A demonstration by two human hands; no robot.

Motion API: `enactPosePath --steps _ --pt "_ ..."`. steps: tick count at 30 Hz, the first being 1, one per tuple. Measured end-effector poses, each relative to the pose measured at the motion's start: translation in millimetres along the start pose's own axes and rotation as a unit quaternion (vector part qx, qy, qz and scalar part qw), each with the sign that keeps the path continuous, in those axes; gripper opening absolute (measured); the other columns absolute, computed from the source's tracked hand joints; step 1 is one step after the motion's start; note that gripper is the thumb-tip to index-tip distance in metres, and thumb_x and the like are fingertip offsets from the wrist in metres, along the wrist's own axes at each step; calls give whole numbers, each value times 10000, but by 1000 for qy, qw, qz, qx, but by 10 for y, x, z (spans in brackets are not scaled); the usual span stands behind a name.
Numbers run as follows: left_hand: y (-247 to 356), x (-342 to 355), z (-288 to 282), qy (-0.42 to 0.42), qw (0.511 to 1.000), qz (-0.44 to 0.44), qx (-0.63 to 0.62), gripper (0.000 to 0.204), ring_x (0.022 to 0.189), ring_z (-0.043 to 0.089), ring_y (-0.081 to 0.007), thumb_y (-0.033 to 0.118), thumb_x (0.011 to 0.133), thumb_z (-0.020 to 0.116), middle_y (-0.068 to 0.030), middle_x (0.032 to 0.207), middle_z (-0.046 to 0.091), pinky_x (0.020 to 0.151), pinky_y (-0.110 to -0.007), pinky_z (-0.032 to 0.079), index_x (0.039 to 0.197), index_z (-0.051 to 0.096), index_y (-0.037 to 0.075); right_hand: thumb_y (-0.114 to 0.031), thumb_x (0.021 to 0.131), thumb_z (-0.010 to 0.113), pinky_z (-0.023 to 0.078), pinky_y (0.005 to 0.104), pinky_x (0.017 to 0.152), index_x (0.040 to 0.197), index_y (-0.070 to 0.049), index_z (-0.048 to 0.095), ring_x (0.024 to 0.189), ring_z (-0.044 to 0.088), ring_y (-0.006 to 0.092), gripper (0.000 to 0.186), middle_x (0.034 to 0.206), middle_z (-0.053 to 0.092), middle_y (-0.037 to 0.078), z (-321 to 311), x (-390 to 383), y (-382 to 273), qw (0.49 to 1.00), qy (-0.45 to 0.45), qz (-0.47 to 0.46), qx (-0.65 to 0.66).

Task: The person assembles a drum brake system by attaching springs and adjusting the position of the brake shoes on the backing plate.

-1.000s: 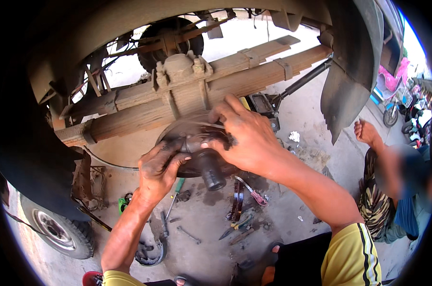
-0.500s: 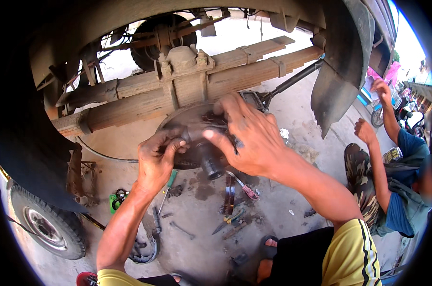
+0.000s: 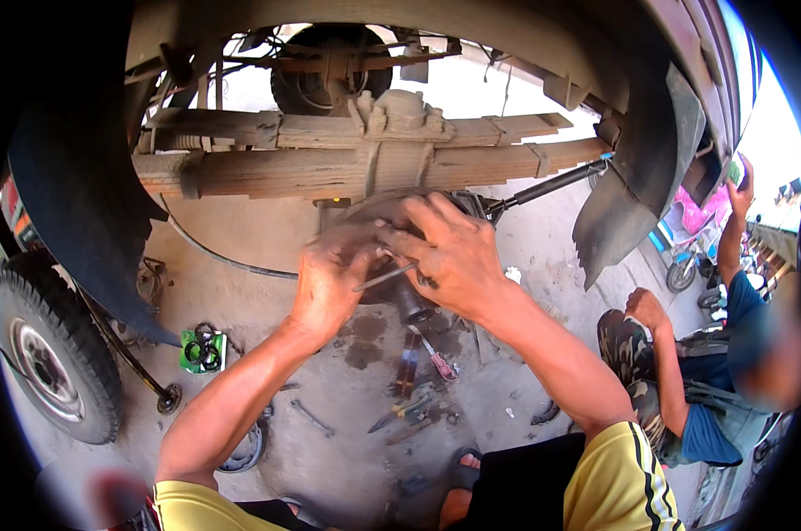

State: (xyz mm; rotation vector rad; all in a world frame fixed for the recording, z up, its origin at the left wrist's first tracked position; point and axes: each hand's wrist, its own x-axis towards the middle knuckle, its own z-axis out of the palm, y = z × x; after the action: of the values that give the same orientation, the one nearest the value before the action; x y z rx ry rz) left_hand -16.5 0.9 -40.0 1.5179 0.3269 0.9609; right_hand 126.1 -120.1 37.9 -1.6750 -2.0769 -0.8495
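Both my hands are close together at the round dark hub plate (image 3: 378,210) on the axle end, below the leaf springs. My right hand (image 3: 453,257) has its fingers bent over the plate, with a thin metal rod (image 3: 384,277) at its thumb and fingertips. Beside it, my left hand (image 3: 325,279) is closed, thumb against bent fingers, near the rod's other end; what it grips is hidden. Under my hands the dark axle spindle (image 3: 409,303) points down toward me. My fingers cover much of the plate's face.
Leaf springs (image 3: 312,171) cross above the hub; a black mudflap (image 3: 635,190) hangs right. On the floor lie black rings on a green packet (image 3: 203,350), a red-handled tool (image 3: 442,365) and a wrench (image 3: 314,418). A wheel (image 3: 55,354) stands left; a person in camouflage trousers (image 3: 626,345) sits right.
My view has shifted. My hands have come closer together over the hub, and the thin rod now shows between them. The person at the right has lowered one fist.
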Motion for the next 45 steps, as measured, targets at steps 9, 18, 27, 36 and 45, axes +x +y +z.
enactPosePath --steps 9,18,27,36,45 --pt "-90 -103 271 123 952 -124 -249 199 918 729 -175 -5 963 727 -134 1052 757 843 -304 634 1133 691 -101 -188 772 816 569 405 684 1134 -93 727 1043 635 281 385 1161 617 87 5 18 -70 1000 -23 17 9" --pt "-83 -156 288 101 929 -142 -327 176 888 723 -182 45 986 721 -125 1024 752 832 -303 627 1096 715 -93 -165 753 805 576 399 693 1222 -122 708 1005 617 270 481 1135 600 68 -38 100 -92 998 -57 -2 -18" --pt "-144 -261 309 72 990 -48 -111 227 842 639 -110 117 1062 642 -59 1002 734 805 -273 544 1166 701 -76 -175 697 819 586 378 704 1240 -153 719 1011 605 263 552 1175 603 54 13 93 -83 996 -76 -4 -46" --pt "-213 -422 375 71 994 77 37 418 1120 613 -383 17 1006 540 -230 1215 616 958 -409 498 1414 550 -71 -229 739 817 554 378 622 1194 -160 727 947 633 256 469 1116 635 52 37 92 -40 998 -33 -24 -48" --pt "-351 -395 279 32 978 154 134 401 1123 568 -428 -112 933 503 -258 1207 572 1015 -423 467 1330 558 -101 -225 713 848 582 392 697 1150 -121 710 1078 634 287 470 1222 630 98 -46 185 -82 995 -94 7 -29"
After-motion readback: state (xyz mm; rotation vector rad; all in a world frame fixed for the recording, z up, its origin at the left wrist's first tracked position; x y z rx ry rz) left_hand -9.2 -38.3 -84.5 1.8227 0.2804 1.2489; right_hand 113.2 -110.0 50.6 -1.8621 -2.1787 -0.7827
